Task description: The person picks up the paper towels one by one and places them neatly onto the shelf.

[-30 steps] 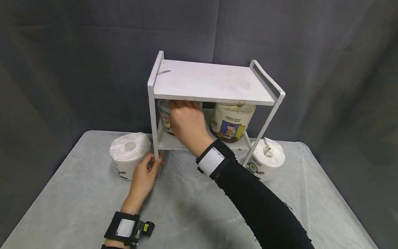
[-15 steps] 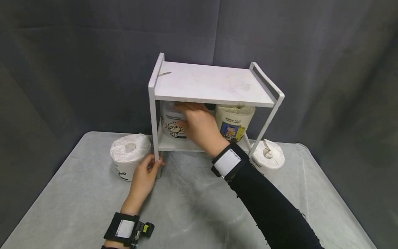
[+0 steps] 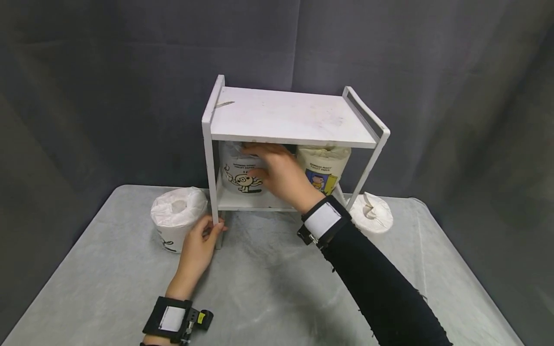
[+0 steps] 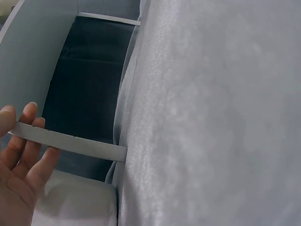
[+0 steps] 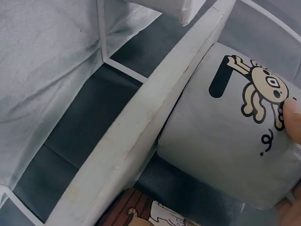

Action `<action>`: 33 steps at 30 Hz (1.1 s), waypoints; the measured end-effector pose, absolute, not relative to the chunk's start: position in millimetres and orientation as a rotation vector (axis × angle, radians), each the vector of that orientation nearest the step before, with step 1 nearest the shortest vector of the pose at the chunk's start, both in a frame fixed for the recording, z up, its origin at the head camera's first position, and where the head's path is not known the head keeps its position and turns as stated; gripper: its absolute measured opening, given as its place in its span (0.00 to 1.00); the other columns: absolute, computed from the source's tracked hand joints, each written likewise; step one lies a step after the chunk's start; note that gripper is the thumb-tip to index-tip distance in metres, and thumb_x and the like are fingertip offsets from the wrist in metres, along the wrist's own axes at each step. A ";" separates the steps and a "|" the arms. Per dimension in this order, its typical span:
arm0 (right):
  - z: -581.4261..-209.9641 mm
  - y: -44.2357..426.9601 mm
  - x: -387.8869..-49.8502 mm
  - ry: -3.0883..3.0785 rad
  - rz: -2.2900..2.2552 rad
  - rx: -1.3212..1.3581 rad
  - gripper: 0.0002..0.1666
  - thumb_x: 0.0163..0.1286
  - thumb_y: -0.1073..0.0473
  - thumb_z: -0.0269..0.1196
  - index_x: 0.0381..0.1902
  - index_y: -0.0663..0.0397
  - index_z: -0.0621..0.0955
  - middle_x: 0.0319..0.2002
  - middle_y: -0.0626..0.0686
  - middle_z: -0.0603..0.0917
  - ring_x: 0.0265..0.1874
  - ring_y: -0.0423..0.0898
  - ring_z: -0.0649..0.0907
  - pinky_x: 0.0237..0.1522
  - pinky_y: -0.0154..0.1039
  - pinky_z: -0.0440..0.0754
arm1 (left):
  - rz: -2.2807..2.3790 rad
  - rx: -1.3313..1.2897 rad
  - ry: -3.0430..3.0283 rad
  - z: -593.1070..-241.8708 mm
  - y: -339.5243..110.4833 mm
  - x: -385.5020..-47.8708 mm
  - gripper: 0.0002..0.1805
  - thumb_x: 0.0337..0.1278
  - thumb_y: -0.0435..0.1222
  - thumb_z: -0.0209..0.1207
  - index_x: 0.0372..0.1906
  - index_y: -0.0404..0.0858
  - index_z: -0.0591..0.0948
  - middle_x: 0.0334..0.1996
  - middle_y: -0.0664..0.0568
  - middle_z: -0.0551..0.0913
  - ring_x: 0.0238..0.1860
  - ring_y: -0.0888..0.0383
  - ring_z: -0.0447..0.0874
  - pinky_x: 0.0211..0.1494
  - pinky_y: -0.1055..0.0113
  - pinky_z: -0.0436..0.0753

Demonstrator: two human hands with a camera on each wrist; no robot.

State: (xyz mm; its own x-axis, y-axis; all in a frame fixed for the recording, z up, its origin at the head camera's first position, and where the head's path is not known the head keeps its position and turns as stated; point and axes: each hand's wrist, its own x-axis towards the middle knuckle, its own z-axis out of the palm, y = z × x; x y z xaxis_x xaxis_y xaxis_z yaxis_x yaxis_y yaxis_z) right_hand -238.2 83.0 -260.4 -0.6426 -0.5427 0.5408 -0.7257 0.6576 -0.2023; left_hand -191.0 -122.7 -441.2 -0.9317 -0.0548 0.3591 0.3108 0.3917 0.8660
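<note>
You face a small white two-tier rack on a desk spread with a pale cloth, a dark grey curtain behind. Your right hand reaches in under the upper board and grips a white cartoon-printed toilet roll, thumb against its front, fingers over the top. That roll is upright at the left end of the lower board; you cannot tell whether its base bears fully there. Your left hand pinches the rack's front left leg between thumb and fingers. To the right on the same board is a cream toilet roll with a coloured picture. Two more white rolls flank the rack on the desk, one at left and one at right. The step in hand appears to be handling the left roll inside the rack while bracing the frame; whether it is going in or coming out is unclear. The next move probably calls for a steady left pinch and for keeping your right knuckles clear of the upper board.
</note>
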 end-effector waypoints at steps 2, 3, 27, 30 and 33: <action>-260.5 82.4 -236.7 -2.448 0.499 0.963 0.28 0.66 0.61 0.69 0.64 0.52 0.77 0.64 0.50 0.78 0.64 0.47 0.74 0.69 0.39 0.64 | -1.555 -0.227 -2.323 -440.7 -122.1 -190.6 0.10 0.72 0.39 0.56 0.45 0.35 0.80 0.39 0.45 0.86 0.48 0.49 0.85 0.50 0.51 0.83; -260.1 81.8 -235.2 -2.456 0.456 0.945 0.29 0.66 0.59 0.69 0.64 0.51 0.77 0.64 0.49 0.77 0.65 0.47 0.73 0.70 0.41 0.62 | -1.558 -0.228 -2.323 -440.6 -121.9 -190.7 0.10 0.72 0.39 0.56 0.46 0.35 0.80 0.39 0.45 0.86 0.48 0.49 0.85 0.50 0.51 0.83; -274.2 103.7 -198.1 -2.218 0.248 0.989 0.27 0.67 0.62 0.66 0.63 0.59 0.76 0.70 0.58 0.69 0.68 0.54 0.69 0.71 0.49 0.61 | -1.563 -0.265 -2.300 -439.0 -118.4 -190.7 0.09 0.71 0.37 0.57 0.45 0.34 0.80 0.38 0.45 0.87 0.47 0.49 0.86 0.47 0.54 0.84; -276.7 107.6 -189.6 -2.201 0.248 0.991 0.25 0.68 0.62 0.66 0.62 0.59 0.76 0.69 0.58 0.70 0.67 0.53 0.70 0.71 0.48 0.60 | -1.554 -0.270 -2.296 -438.9 -118.2 -190.9 0.09 0.71 0.37 0.57 0.45 0.34 0.80 0.38 0.45 0.87 0.47 0.49 0.86 0.46 0.54 0.84; -279.2 111.9 -180.5 -2.208 0.253 0.978 0.25 0.68 0.61 0.66 0.62 0.59 0.76 0.68 0.58 0.71 0.67 0.54 0.70 0.72 0.47 0.58 | -1.543 -0.270 -2.297 -438.7 -118.1 -191.2 0.09 0.71 0.37 0.57 0.45 0.35 0.80 0.37 0.45 0.87 0.46 0.49 0.86 0.45 0.54 0.84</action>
